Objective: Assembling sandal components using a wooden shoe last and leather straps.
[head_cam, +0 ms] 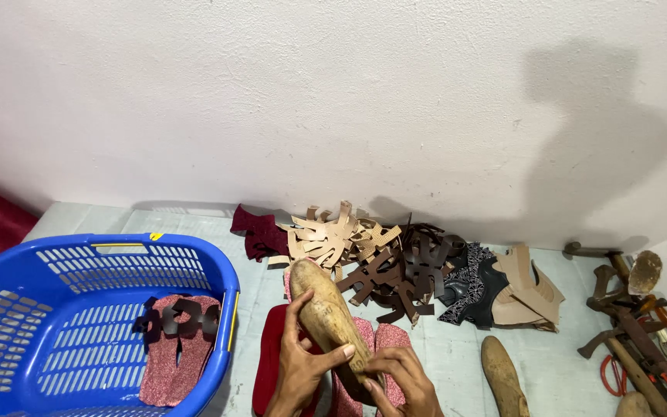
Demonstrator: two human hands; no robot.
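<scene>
Two hands (349, 371), smooth wooden last (326, 313) (tan)

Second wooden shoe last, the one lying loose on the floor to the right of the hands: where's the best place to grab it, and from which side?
Take the loose wooden shoe last across its narrower middle, coming straight down from above. It lies flat on the floor, lengthwise away from the camera, with bare floor on both long sides, so fingers can close across its width. Both ends are rounded and likely to slip; the tools crowd the far right.

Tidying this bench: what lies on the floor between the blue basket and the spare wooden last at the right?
In the head view, between the blue basket and the spare wooden last lie red and pink soles, with both hands holding another last above them.
</scene>
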